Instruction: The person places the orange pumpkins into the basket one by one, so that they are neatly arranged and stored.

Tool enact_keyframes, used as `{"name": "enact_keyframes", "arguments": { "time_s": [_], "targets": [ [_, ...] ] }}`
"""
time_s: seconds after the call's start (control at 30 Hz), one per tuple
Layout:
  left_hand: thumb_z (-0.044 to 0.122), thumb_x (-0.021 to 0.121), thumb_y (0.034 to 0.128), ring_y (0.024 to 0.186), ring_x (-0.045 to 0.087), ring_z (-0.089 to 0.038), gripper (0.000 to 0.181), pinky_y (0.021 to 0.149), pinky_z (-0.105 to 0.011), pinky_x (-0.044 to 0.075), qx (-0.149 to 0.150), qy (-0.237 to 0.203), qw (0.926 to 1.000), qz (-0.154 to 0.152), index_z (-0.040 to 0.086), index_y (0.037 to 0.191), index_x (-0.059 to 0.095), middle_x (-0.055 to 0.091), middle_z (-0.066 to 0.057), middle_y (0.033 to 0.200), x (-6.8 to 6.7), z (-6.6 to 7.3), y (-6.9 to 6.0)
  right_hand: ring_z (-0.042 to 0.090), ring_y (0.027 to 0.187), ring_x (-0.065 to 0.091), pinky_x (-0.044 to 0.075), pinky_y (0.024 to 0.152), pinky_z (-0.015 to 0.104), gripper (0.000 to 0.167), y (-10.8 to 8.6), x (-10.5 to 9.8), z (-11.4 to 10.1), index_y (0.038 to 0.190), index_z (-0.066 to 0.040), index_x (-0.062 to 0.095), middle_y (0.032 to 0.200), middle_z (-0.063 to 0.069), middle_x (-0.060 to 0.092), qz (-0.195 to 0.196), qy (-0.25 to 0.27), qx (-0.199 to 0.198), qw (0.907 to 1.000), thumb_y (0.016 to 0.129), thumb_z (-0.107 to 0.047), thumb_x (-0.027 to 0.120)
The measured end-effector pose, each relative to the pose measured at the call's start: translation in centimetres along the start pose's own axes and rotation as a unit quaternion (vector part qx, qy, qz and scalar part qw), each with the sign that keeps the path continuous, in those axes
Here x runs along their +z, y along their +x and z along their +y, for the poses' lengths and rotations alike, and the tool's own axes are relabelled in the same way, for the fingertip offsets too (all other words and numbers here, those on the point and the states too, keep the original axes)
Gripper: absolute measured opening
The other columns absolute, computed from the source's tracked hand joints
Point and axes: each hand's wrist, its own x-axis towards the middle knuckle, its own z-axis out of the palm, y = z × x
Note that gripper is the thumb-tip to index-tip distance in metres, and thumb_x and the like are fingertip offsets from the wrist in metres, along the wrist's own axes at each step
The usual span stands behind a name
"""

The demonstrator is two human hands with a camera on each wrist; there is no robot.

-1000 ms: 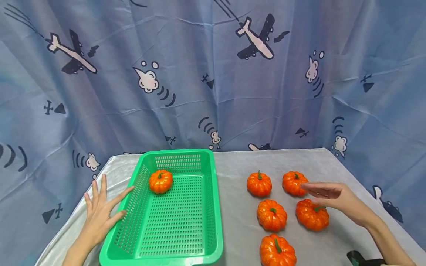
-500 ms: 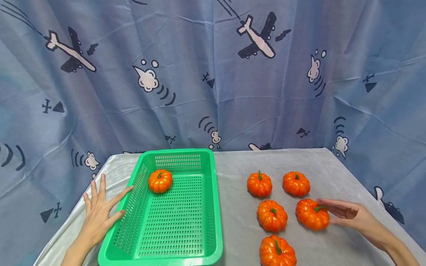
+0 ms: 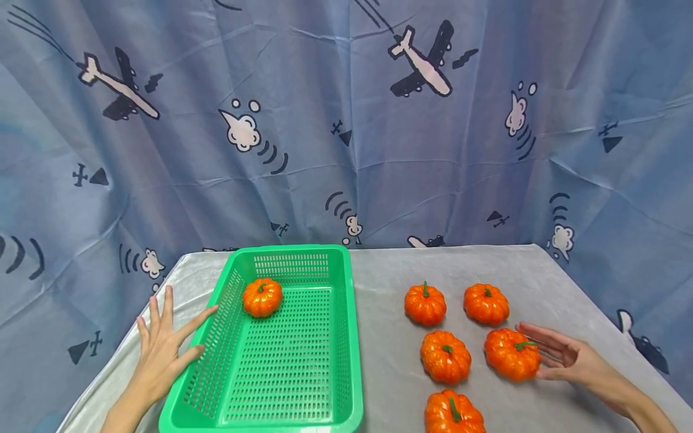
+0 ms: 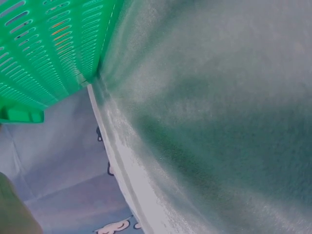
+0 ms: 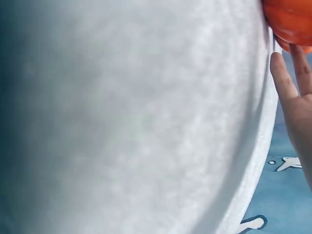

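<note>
My left hand point(image 3: 157, 358) lies with spread, straight fingers at the left rim of a green slotted plastic basket point(image 3: 292, 367). Its thumb and index finger reach the rim. Inside the basket, towards the back left, sits one small orange pumpkin point(image 3: 262, 297). On the right, my right hand point(image 3: 576, 361) is held beside another orange pumpkin point(image 3: 511, 355) with a green stem. Thumb and fingers are parted at that pumpkin's right side and not closed round it. In the right wrist view, fingertips point(image 5: 278, 61) show just below the pumpkin point(image 5: 292, 19); contact is unclear.
Several more pumpkins stand on the grey-white cloth: one back left point(image 3: 425, 305), one back right point(image 3: 486, 304), one in the middle point(image 3: 446, 356) and one at the front point(image 3: 453, 415). A blue curtain point(image 3: 303, 120) with printed planes hangs behind the table.
My right hand has drawn back and to the right, from above the two right-hand pumpkins to the side of the nearer one. The left hand, basket and pumpkins have stayed put.
</note>
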Motion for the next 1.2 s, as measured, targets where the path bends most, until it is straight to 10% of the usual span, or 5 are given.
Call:
{"name": "enact_keyframes", "arguments": {
  "time_s": [0.3,0.53,0.73,1.2],
  "targets": [
    [0.041,0.059,0.0880,0.138,-0.026,-0.041,0.057,0.098,-0.068,-0.023,-0.002,0.002,1.0000,0.000,0.035,0.143,0.046,-0.020,-0.014,0.157,0.0,0.0,0.0,-0.016,0.113,0.045,0.041,0.089,0.010,0.061,0.6,-0.1,0.4,0.138,-0.037,0.043,0.129,-0.036,0.046,-0.014,-0.017,0.061,0.9979,0.091,0.000,0.058],
    [0.038,0.060,0.0873,0.138,-0.026,-0.040,0.057,0.098,-0.069,-0.022,-0.004,0.000,1.0000,0.001,0.035,0.143,0.047,-0.020,-0.014,0.157,0.0,-0.1,0.0,-0.021,0.107,0.039,0.043,0.085,0.017,0.076,1.6,0.3,0.3,0.148,0.001,0.024,0.122,-0.044,0.038,-0.014,-0.113,0.100,0.9885,0.087,-0.012,0.067],
    [0.037,0.061,0.0865,0.138,-0.026,-0.039,0.057,0.098,-0.068,-0.022,-0.003,-0.002,1.0000,0.002,0.034,0.142,0.047,-0.020,-0.013,0.157,0.1,-0.1,0.0,-0.015,0.106,0.043,0.047,0.090,0.035,0.082,2.3,1.1,-0.2,0.149,-0.007,0.030,0.126,-0.029,0.044,-0.014,-0.154,0.103,0.9826,0.081,-0.018,0.074],
    [0.038,0.059,0.0873,0.139,-0.026,-0.039,0.057,0.098,-0.066,-0.024,-0.002,-0.006,1.0000,0.000,0.033,0.143,0.047,-0.020,-0.014,0.157,0.1,0.0,0.1,0.001,0.106,0.055,0.047,0.085,0.020,0.072,2.7,2.2,-0.4,0.145,-0.001,0.034,0.121,-0.020,0.057,-0.031,-0.091,0.037,0.9947,0.082,-0.003,0.069]
  ]
}}
